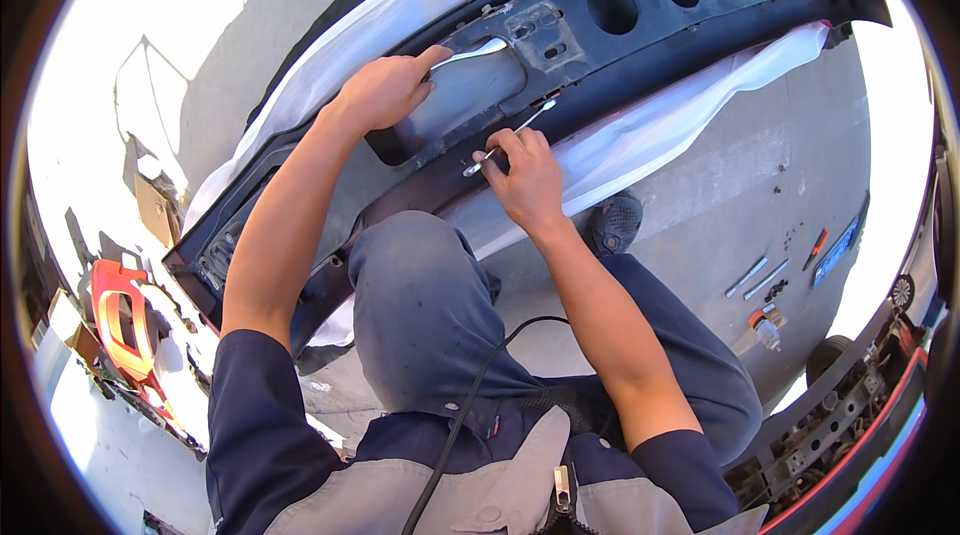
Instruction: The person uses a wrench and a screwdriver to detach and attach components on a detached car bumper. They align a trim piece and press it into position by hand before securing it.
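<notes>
Across my raised knee and the ground stretches a long dark vehicle bumper [632,63], with round holes toward its far right end. My left hand [385,92] is closed at the upper rim of a large opening in it, its fingers curled by the edge. Beside those fingertips a pale, shiny strip [475,52] runs along the rim. Lower and to the right, my right hand [526,175] pinches a slim silver wrench [536,116]. The tool slants, one end close to a small slot in the bumper, the other poking out past my thumb.
White plastic sheeting [640,157] lies under the bumper. On the ground at right are two silver tools [747,277], small dark fasteners, an orange-handled tool [816,248], a blue flat item [838,253] and a power tool [767,328]. A red-orange part [125,320] lies at left.
</notes>
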Tool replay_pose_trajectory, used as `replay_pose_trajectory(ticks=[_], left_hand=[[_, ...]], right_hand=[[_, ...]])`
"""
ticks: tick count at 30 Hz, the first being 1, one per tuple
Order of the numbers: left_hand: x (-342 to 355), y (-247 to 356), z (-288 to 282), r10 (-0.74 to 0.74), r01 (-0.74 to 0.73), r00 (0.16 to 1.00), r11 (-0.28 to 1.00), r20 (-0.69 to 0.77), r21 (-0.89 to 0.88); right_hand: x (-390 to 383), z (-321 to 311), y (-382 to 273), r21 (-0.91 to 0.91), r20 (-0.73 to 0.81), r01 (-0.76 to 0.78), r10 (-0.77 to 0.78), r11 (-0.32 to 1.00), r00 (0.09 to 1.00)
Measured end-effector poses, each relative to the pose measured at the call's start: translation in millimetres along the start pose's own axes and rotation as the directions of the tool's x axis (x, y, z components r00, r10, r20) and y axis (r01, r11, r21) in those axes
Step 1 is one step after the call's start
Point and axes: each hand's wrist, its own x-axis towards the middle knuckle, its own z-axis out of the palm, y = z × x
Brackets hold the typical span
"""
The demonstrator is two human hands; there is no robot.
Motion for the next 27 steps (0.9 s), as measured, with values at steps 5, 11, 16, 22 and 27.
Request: replay_pose_trajectory(ticks=[5, 11, 16, 22, 27], left_hand=[[-2, -5, 5, 0.003, -0.003, 1.000, 0.999, -0.011, -0.034], [-4, -1, 3, -0.005, 0.006, 1.000, 0.999, 0.020, -0.043], [1, -7, 6, 0.044, -0.045, 0.999, 0.999, -0.026, -0.022], [3, -2, 4, 0.049, -0.050, 0.999, 0.997, -0.022, -0.051], [-1, 3, -5, -0.006, 0.005, 1.000, 0.999, 0.028, 0.033]], right_hand=[[51, -42, 49, 0.604, -0.132, -0.240, 0.393, 0.760, 0.910], [26, -22, 18, 0.256, -0.130, -0.115, 0.152, 0.960, 0.980], [42, -32, 35, 0.294, -0.156, -0.169, 0.221, 0.941, 0.963], [40, -26, 46, 0.612, -0.250, -0.140, 0.359, 0.778, 0.899], [20, -9, 28, 0.165, -0.232, 0.100, -0.060, 0.981, 0.971]])
